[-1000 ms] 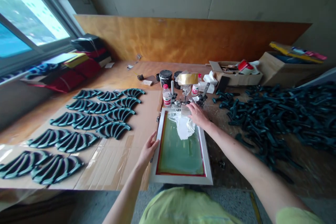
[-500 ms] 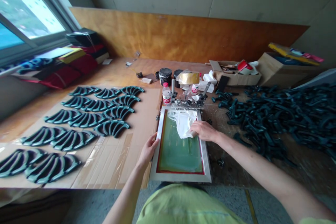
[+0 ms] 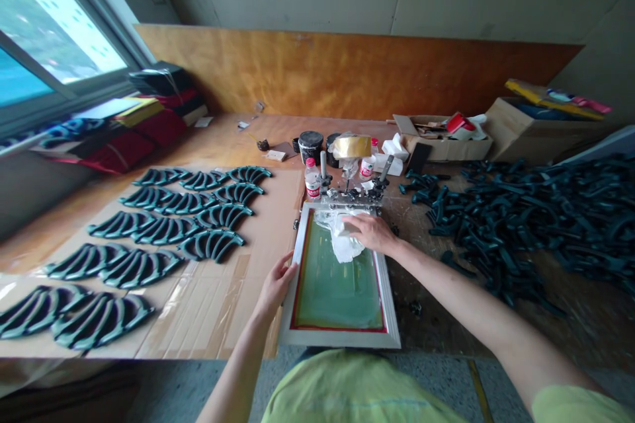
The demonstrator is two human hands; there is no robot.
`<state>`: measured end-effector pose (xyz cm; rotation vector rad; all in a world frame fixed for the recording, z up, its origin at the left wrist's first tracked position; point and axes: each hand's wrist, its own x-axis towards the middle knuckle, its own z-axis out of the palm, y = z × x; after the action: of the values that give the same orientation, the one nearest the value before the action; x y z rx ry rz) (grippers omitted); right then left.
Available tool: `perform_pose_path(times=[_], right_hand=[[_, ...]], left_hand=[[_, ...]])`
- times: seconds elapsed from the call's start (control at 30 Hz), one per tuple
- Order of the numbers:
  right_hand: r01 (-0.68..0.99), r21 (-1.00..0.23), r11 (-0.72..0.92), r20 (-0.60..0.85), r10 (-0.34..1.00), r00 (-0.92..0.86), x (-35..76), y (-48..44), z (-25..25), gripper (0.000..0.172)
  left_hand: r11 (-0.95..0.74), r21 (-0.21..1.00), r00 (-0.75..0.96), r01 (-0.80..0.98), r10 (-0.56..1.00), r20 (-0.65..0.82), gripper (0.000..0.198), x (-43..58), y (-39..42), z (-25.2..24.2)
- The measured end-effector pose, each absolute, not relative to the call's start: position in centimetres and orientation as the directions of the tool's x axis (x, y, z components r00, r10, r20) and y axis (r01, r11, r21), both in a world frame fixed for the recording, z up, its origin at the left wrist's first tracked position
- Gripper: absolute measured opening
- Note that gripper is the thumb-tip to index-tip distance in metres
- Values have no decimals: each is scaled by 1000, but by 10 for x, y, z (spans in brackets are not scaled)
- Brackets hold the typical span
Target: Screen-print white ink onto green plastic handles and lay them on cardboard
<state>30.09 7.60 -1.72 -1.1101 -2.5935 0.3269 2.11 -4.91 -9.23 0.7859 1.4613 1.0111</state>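
Observation:
A framed green screen lies in front of me, its far end at a metal clamp. My left hand is closed on the left side of the pale frame. Over the far part of the mesh, my right hand is closed on a white block-like piece. Under and beside that piece, a crumpled white cloth or film lies on the mesh. The underside of the white piece is hidden.
Dark green curved parts stand in rows on cardboard at left. A heap of similar parts fills the right. Bottles, black tubs, a tape roll and open boxes stand behind the frame.
My right hand has moved left and slightly away from me across the mesh, bringing the white piece into clearer view. My left hand stays at the frame's left side.

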Motion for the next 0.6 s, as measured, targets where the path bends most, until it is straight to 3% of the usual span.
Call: perform_pose_path(times=[0.07,0.13,0.27,0.37,0.47,0.53,0.6], right_hand=[[743,-326,585,164,809,-565,292,104,-3,58],[804,-313,505,168,863,-476,292,127,7,64],[870,-389,304,307,933,-189,332,140,9,39],[870,-467,157,250,967,-40,368,118,-18,26],[853,-491,177,136,983,-126,376,84,-58,28],[833,-468,296,118,955,-272,367,67,-80,43],[808,-413,421,119,904,-410,353,55,-88,44]], left_hand=[[413,905,-112,-101,899,-423,86,21,-49,-70],[405,905,-91,-131,904,-417,82,19,-48,-44],[272,954,-159,-127,944,-291,61,18,-29,4],[68,982,-215,-175,971,-106,59,23,2,33],[-36,976,-220,-213,976,-12,55,29,32,56],[-57,975,-244,-215,970,3,54,33,41,63],[-90,970,-319,-227,948,13,53,41,36,56]])
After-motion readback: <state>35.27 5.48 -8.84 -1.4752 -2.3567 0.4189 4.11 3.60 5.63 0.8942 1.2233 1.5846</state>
